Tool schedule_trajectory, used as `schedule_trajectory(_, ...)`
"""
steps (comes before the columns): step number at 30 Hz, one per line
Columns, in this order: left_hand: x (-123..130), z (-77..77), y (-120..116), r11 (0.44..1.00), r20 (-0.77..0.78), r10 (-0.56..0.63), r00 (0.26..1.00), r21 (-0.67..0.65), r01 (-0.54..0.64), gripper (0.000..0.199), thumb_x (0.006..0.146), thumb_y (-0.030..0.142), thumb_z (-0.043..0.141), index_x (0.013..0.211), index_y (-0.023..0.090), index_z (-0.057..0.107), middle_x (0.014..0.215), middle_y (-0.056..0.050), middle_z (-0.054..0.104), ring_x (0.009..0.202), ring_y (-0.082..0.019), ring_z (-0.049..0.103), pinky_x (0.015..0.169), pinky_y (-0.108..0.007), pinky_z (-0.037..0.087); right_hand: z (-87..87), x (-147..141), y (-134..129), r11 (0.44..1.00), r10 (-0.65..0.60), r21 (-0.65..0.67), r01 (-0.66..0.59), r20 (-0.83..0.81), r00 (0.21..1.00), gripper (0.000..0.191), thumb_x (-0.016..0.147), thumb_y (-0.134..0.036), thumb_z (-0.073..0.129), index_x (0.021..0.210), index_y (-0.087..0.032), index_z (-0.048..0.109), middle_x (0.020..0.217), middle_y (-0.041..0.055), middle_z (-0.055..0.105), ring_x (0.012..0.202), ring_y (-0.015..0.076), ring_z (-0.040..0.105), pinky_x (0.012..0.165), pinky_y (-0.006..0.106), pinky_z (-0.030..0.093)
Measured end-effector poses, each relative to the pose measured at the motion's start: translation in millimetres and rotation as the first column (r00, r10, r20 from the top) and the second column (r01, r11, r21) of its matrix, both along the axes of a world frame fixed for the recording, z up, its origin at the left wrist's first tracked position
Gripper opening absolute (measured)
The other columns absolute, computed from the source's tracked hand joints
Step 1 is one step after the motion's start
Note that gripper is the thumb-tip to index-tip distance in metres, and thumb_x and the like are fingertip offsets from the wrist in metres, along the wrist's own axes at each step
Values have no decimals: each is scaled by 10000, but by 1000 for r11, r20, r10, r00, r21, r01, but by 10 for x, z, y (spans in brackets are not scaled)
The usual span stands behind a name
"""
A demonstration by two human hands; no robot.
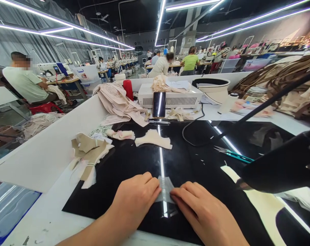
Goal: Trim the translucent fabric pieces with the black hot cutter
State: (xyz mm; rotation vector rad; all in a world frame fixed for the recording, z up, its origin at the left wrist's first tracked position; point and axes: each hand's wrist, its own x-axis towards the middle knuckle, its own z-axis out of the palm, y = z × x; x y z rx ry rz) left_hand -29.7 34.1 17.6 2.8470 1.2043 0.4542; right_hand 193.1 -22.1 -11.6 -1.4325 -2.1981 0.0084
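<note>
A small, thin translucent piece of mesh or film (166, 186) lies between my two hands, just over the glossy black work surface (134, 164). My left hand (139, 193) has its fingers closed on the piece's left edge. At the opposite edge, the thumb and fingertips of my right hand (199, 205) pinch it. Beyond the hands rests a cream fabric cutout (153, 138), with a folded cream and pink scrap (121, 134) beside it. To the left sits a tied bundle of tan and white pieces (89, 155).
Teal-handled thread snips (234, 155) lie to the right, near a dark machine arm (280, 164). Cream fabric (265, 205) is under that arm. A phone (159, 104) leans on a white vented box (144, 97) at the back. A black cable (187, 136) loops over the surface. Other people sit beyond.
</note>
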Motion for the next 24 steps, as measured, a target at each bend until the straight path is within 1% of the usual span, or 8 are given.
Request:
schedule_trajectory(4,-9,1,-11,1000,-3,-6,1000,26,6,157,1033,154,594,898,210,650,784,28,639,651,-169,649,549,-309,379,-21,-4,6,1000,0,-27,0,-12,1000,283,1110,-256,426,1056,-282,703,862,18,685,731,162,688,588,251,538)
schedule_trajectory(9,-8,13,-7,999,-10,-12,1000,32,13,139,1024,148,614,905,209,652,790,28,639,661,-174,650,559,-310,406,-16,-7,15,1000,7,-16,-7,-26,1000,260,1106,-256,446,1054,-280,699,856,13,683,728,160,686,586,247,528)
schedule_trajectory(13,-2,61,0,997,-25,-22,999,76,24,144,1024,146,607,898,201,651,798,9,637,686,-203,632,598,-335,466,8,-38,29,1000,-3,3,3,-36,999,302,1111,-247,419,1004,-269,700,827,11,676,704,163,672,588,259,523)
schedule_trajectory(16,-4,87,6,993,19,-67,998,101,64,146,1040,121,560,942,182,649,868,-21,659,769,-225,639,700,-380,543,20,-69,28,999,-15,36,17,-52,999,334,1116,-255,398,979,-267,702,807,8,675,673,171,664,555,273,505)
schedule_trajectory(19,-10,69,7,987,109,-152,982,66,145,153,1062,88,509,1039,167,638,1009,-47,690,936,-224,667,845,-390,585,26,-85,22,999,-25,47,28,-62,998,339,1120,-278,396,972,-268,702,804,6,677,662,173,667,524,275,488)
schedule_trajectory(22,-13,16,1,968,161,-251,955,16,252,187,1083,75,471,1157,166,617,1179,-65,708,1116,-210,665,1012,-379,571,34,-84,19,998,-21,49,24,-71,997,349,1125,-293,386,975,-267,701,796,1,671,657,168,670,535,275,506)
schedule_trajectory(24,-11,-25,-5,957,168,-289,942,18,290,193,1092,85,463,1194,158,609,1266,-75,710,1197,-208,661,1086,-382,551,38,-80,21,998,-21,58,25,-79,997,361,1128,-295,375,972,-266,699,787,-2,666,652,165,669,542,271,514)
